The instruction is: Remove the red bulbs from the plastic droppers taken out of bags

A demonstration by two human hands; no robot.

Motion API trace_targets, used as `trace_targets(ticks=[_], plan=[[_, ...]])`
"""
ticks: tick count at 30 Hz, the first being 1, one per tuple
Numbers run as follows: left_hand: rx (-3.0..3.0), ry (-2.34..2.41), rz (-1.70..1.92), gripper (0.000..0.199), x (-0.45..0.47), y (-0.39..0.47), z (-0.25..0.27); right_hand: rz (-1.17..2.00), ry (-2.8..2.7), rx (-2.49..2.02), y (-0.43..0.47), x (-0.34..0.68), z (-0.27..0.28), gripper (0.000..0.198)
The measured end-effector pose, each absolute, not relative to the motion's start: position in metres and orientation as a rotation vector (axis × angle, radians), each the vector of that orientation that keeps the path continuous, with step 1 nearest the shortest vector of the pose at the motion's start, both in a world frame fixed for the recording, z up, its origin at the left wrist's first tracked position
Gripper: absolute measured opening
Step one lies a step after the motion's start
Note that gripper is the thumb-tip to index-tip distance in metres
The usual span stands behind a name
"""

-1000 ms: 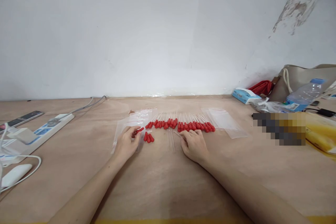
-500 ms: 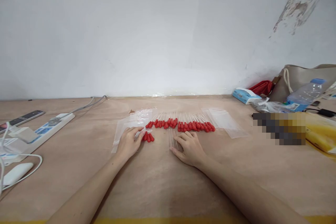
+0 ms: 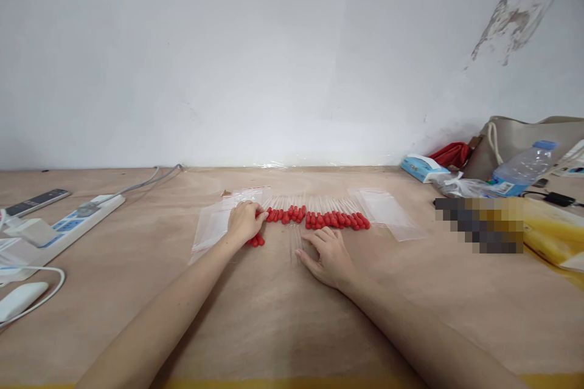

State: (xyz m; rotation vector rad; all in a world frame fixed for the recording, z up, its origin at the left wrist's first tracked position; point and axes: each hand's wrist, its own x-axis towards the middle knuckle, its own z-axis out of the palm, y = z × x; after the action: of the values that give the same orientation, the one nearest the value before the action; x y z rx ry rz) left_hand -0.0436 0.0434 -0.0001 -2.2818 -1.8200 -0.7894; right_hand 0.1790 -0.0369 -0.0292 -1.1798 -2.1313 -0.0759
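Note:
Red-bulbed glass droppers [image 3: 336,219] lie in two side-by-side bunches, their thin pale stems pointing to the wall. My left hand [image 3: 246,219] is at the left end of the row, thumb and forefinger pinched at an end dropper's red bulb; the hand partly hides it. Below that hand a few loose red bulbs [image 3: 258,239] lie on the table. My right hand [image 3: 329,255] rests on the table beside several clear glass tubes [image 3: 294,244], its thumb and fingertips apart at their right edge.
Clear zip bags lie left [image 3: 205,228] and right [image 3: 387,213] of the droppers. On the left are a power strip [image 3: 89,216], a phone [image 3: 39,200] and cables. At the right stand a tissue pack [image 3: 422,167], a water bottle [image 3: 524,167] and a yellow package [image 3: 547,231].
My left hand has moved up and to the right, from beside the loose red bulbs to the row's left end. My right hand has stayed by the glass tubes. The view has shifted slightly.

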Motion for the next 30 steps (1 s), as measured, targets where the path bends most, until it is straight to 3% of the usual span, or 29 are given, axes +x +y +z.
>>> trace_targets(ticks=[6,14,24,30], plan=[[-2.210,-1.817,-0.947,0.017,-0.049,0.036,-0.001,-0.061,-1.993,-1.164,-0.033,0.180,-0.034,0.025],[-2.497,-1.420,-0.981,0.014,-0.038,-0.023,-0.012,-0.233,-1.870,-1.143,-0.029,0.201,-0.031,0.057],[-2.667,-1.170,-0.911,0.015,-0.025,-0.040,-0.014,-0.222,-2.254,-0.953,-0.034,0.195,-0.026,0.022],[-2.680,-1.096,-0.886,0.022,-0.019,-0.040,-0.014,-0.235,-2.294,-0.881,-0.034,0.193,-0.027,0.021]])
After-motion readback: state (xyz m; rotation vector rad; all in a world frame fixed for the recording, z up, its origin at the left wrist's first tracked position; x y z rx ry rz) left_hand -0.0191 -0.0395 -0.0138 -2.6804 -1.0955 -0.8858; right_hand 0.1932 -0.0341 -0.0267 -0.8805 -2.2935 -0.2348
